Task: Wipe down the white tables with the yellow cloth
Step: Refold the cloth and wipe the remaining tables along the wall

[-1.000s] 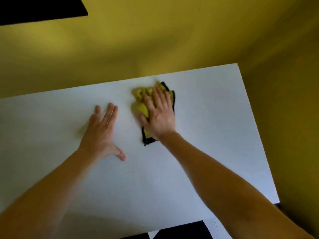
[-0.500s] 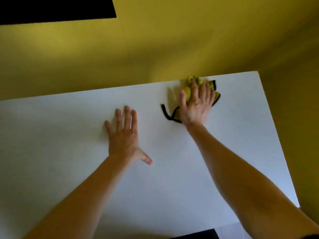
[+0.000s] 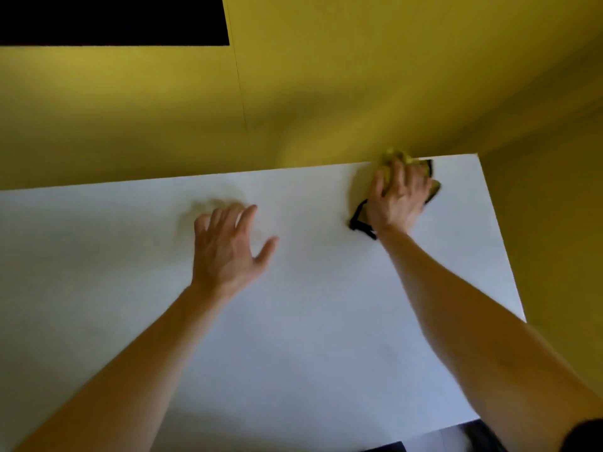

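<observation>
A white table point(image 3: 326, 321) fills the lower part of the head view. Near its far right corner lies the yellow cloth point(image 3: 393, 158) with a black hem, bunched against the far edge. My right hand point(image 3: 396, 197) presses flat on top of the cloth and hides most of it. Only a yellow tuft at the far edge and black hem at both sides show. My left hand point(image 3: 228, 246) is over the middle of the tabletop with fingers spread, holding nothing; it is blurred.
A yellow wall point(image 3: 326, 93) runs along the table's far edge and another along its right edge, meeting at the corner. A black rectangle point(image 3: 111, 19) sits high on the wall at upper left. A dark gap shows beyond the table's near right edge.
My right hand has slid the cloth away from me and to the right, from mid-table to the far right corner. My left hand has shifted right and lifted slightly.
</observation>
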A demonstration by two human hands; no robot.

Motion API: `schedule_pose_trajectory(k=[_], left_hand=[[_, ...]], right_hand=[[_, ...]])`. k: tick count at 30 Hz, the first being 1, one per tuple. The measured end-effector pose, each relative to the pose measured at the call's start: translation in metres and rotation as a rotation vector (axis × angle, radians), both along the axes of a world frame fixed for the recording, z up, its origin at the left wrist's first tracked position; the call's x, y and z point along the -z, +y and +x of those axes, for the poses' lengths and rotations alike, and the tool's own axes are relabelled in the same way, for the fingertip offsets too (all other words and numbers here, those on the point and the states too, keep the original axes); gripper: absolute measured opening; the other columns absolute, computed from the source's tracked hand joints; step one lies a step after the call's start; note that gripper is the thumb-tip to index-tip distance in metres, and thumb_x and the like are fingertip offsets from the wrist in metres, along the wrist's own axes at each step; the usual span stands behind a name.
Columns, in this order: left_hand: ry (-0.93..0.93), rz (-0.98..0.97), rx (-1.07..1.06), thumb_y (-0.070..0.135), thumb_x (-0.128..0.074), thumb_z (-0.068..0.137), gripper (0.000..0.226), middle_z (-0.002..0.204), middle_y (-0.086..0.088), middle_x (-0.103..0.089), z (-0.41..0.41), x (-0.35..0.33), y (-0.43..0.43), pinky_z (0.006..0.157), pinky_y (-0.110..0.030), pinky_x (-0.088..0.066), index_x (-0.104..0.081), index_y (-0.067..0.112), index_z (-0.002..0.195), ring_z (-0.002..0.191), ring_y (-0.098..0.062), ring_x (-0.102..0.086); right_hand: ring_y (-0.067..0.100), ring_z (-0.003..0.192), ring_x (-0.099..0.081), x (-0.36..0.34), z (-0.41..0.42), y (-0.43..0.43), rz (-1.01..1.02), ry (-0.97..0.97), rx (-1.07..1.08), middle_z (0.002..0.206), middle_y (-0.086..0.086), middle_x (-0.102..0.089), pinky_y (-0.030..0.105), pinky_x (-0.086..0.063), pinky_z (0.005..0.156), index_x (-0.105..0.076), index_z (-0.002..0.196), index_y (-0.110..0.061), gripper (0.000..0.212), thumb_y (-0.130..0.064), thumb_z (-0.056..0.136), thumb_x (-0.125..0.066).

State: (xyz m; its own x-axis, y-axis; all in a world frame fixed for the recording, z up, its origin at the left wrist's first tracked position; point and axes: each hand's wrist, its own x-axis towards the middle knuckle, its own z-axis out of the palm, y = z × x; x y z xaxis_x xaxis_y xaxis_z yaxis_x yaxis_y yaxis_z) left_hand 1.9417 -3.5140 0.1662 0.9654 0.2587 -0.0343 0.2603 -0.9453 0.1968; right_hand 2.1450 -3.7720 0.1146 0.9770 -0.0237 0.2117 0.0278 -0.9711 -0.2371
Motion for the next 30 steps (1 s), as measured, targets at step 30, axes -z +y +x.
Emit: schedule_pose_trajectory(k=[30], left_hand=[[0.341, 0.01, -0.138, 0.113, -0.037, 0.051, 0.121, 0.129, -0.013, -0.058, 0.156, 0.011, -0.064, 0.119, -0.057, -0.036, -0.054, 0.039, 0.145, 0.129, -0.038, -0.052]], right_hand=[[0.037, 0.151, -0.05, 0.013, 0.066, -0.115, 0.156, -0.058, -0.505, 0.153, 0.021, -0.06, 0.058, -0.027, 0.131, -0.063, 0.152, -0.014, 0.053, -0.045, 0.109, -0.06]])
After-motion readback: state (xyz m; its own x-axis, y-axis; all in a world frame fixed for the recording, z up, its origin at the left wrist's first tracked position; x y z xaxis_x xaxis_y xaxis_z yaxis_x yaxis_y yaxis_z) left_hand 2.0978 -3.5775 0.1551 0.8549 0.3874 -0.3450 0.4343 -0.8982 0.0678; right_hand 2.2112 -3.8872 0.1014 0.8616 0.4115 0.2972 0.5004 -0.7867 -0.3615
